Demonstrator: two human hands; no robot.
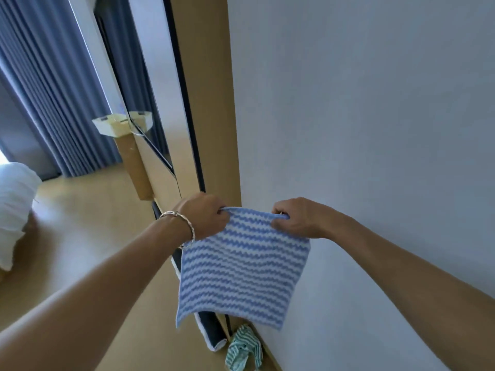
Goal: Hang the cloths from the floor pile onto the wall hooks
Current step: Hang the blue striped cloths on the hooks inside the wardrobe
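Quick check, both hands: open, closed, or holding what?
Left hand: grips the top edge of the blue striped cloth.
Right hand: pinches the same top edge, further right.

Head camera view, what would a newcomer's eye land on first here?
The blue-and-white striped cloth, spread in mid-frame before the pale wall, its top edge gripped by the left hand and the right hand. Next, the crumpled green striped cloth on the floor at the wall's foot below it, and the silver bangle on the left wrist.
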